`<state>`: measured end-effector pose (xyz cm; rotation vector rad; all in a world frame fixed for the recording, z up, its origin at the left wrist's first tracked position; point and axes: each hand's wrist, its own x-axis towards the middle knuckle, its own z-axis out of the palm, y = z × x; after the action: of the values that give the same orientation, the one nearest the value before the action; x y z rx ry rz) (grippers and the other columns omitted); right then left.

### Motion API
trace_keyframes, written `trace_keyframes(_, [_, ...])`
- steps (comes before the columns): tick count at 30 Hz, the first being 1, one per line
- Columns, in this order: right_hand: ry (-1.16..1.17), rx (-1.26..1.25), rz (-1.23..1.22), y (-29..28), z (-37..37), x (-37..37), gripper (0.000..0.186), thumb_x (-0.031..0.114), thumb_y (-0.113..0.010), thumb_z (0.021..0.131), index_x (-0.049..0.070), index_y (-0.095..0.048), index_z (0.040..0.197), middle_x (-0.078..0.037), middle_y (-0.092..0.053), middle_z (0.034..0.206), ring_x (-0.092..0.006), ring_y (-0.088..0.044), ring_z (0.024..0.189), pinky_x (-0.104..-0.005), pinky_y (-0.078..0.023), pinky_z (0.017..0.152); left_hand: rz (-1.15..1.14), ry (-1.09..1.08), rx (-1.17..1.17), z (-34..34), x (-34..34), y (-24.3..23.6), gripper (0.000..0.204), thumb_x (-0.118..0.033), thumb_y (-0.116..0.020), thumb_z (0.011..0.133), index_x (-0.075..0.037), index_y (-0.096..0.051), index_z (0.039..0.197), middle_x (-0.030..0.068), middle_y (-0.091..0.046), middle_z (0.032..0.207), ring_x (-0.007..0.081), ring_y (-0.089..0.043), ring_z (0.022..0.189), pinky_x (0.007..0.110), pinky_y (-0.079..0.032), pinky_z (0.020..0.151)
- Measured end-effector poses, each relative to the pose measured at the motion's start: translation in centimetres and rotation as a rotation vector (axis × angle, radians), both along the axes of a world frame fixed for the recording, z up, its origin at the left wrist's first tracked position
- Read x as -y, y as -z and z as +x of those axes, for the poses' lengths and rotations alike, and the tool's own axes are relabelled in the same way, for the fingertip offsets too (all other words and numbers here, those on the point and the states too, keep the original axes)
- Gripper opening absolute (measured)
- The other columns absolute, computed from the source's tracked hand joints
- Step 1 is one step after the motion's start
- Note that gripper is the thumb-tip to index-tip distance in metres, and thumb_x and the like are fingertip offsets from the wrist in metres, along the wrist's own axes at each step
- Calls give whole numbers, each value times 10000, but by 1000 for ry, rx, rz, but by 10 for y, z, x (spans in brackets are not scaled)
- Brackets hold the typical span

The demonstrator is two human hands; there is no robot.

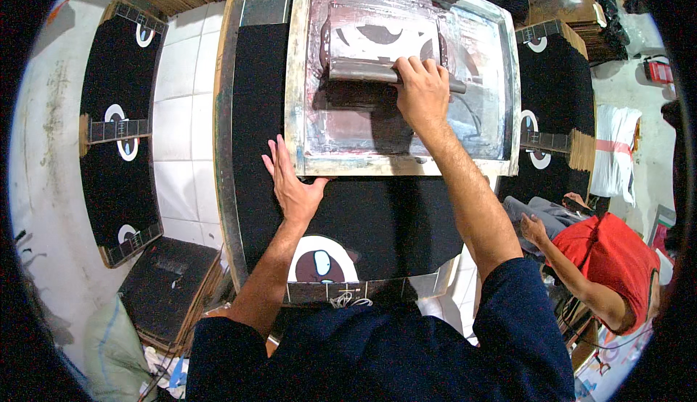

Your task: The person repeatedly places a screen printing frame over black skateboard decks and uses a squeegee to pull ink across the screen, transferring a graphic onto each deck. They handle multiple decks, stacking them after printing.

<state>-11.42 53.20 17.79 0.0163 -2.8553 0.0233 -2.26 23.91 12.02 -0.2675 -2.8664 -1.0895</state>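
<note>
A screen-printing frame [295,112] lies over black fabric [377,217] stretched on a long board. My right hand [422,93] is closed around a dark squeegee [363,73], which lies crosswise on the mesh [348,137]. Beyond the blade shows a pale area with dark curved shapes; dark ink rims it. At the frame's near left corner, my left hand [294,188] has its fingers spread, the thumb along the near edge and the fingertips by the left side. On the fabric nearer to me is a white, brown and light blue print [321,260].
Boards with printed black fabric stand left [116,61] and right [555,83]. White tiles [178,126] run between the left and middle boards. At lower right sits a person in a red top [606,268]. A stack of dark boards [168,286] is at lower left, beside a pale sack [116,344].
</note>
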Motion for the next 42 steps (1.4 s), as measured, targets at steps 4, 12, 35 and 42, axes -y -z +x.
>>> trace_keyframes(4, [37, 74, 2, -10, -8, -6, 324, 197, -804, 814, 164, -669, 1107, -25, -697, 1035, -250, -644, 1069, -480, -399, 987, 298, 13, -152, 4, 2, 14, 1139, -134, -954, 684, 26, -276, 1585, 286, -420, 1571, 421, -435, 1455, 540, -340, 1216])
trace_keyframes(12, [1, 195, -137, -42, -59, -29, 390, 227, -821, 813, 116, -695, 1165, -96, -736, 1108, -332, -646, 1091, -491, -443, 914, 282, 8, -214, 10, 4, 23, 1082, -104, -953, 693, -52, -328, 1575, 298, -445, 1544, 441, -488, 1404, 514, -453, 1136])
trace_keyframes(35, [-27, 77, -91, -5, -53, -24, 320, 69, -821, 723, 138, -704, 1013, -78, -671, 972, -331, -618, 976, -460, -477, 829, 246, 30, -246, 7, 3, 16, 1019, -126, -948, 717, -14, -351, 1535, 364, -446, 1501, 484, -509, 1368, 538, -468, 1113])
trace_keyframes(42, [27, 269, -116, -41, -74, -41, 404, 242, -849, 786, 86, -710, 1132, -118, -754, 1097, -351, -706, 1033, -471, -534, 869, 260, 41, -250, 6, 4, 17, 1016, -138, -947, 721, -16, -349, 1532, 365, -435, 1506, 486, -488, 1385, 533, -458, 1125])
